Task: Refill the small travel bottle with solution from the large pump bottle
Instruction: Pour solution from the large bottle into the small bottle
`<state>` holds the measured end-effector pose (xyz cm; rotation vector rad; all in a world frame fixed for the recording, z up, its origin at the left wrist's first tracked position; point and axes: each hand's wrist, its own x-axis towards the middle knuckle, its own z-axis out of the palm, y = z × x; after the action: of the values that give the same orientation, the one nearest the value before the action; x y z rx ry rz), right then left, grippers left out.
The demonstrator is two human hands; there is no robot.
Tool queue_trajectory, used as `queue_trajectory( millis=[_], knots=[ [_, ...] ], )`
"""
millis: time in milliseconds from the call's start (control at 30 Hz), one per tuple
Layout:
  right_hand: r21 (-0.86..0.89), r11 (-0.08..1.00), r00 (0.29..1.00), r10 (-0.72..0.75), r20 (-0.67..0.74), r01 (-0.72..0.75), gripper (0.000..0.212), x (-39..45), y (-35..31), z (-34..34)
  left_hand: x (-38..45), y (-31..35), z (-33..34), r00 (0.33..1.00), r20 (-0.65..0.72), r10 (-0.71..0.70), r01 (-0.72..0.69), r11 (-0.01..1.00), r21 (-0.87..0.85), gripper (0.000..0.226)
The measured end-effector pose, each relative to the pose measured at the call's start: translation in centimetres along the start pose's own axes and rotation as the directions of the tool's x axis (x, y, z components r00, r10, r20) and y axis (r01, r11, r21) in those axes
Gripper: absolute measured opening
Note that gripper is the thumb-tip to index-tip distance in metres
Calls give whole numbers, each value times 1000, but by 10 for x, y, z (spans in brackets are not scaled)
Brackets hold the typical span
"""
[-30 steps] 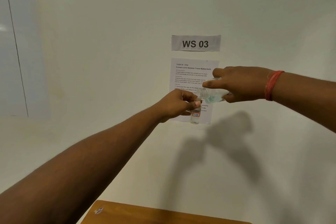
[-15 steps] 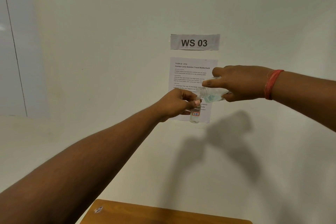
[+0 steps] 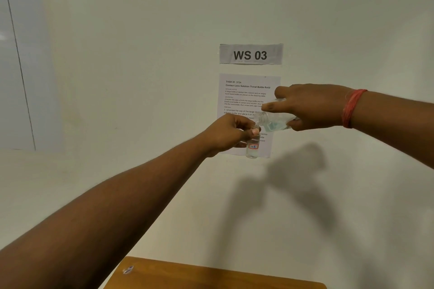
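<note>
A pale wall [image 3: 141, 77] fills most of the view, and shadows of the arms are cast on it at lower right. At the bottom edge, a corner of a wooden tabletop [image 3: 211, 277] is seen, with a small scrap lying near its left end. Two sheets are fixed to the wall: a printed instruction sheet [image 3: 244, 94], headed "Contact Lens Solution Travel Bottle Refill", and above it a smaller sign [image 3: 250, 54] marked "WS 03".

Both arms are stretched out in front of these sheets, well above the tabletop. The large bottle [image 3: 274, 122] is gripped by the right hand [image 3: 312, 108], whose fingers are curled round its body; a red thread band [image 3: 352, 108] is worn on that wrist. The large bottle is tipped almost level, its open threaded neck pointing left, and a little bluish liquid is seen inside it. No pump top can be made out on it.

The small travel bottle [image 3: 253, 148] is held upright by the left hand [image 3: 230, 134], pinched near its top between thumb and fingers. Its mouth sits just below the large bottle's neck. A red-edged label is borne on the small travel bottle, and clear liquid is seen in its lower part.
</note>
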<state>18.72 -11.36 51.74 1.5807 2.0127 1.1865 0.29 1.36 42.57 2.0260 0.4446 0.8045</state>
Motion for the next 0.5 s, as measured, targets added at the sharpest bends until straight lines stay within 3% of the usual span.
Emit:
queue_trajectory(
  millis=[500],
  knots=[
    [4,1000,1000,0,-4,0,72,-6,1,-3,-2,5,5,1000,-2,-10,10,1000,22,17]
  ],
)
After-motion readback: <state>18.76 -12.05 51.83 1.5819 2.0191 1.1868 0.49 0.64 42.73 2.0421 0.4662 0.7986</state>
